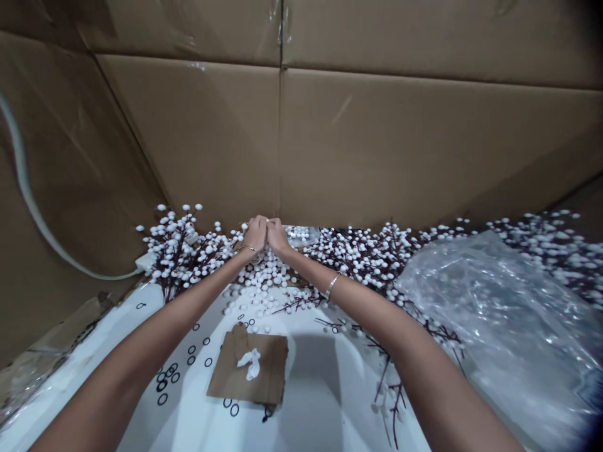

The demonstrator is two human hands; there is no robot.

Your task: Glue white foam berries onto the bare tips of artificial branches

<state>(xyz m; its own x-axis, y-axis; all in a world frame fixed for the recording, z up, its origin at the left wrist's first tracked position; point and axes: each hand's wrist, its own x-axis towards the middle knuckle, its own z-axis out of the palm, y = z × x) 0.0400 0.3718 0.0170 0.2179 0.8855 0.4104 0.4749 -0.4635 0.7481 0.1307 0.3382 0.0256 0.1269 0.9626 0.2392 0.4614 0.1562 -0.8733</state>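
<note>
My left hand and my right hand meet at the far edge of the white surface, fingers curled and pressed together. Whatever lies between them is hidden. Both rest among artificial branches with white berries on dark red stems, which spread left and right along the cardboard. Loose white berries lie heaped below my wrists. Each wrist wears a thin metal bangle.
A cardboard square with a white tissue on it lies on the white surface, among several black rubber rings. Clear plastic sheeting covers the right side. A cardboard wall stands behind, and a white cable runs along the left.
</note>
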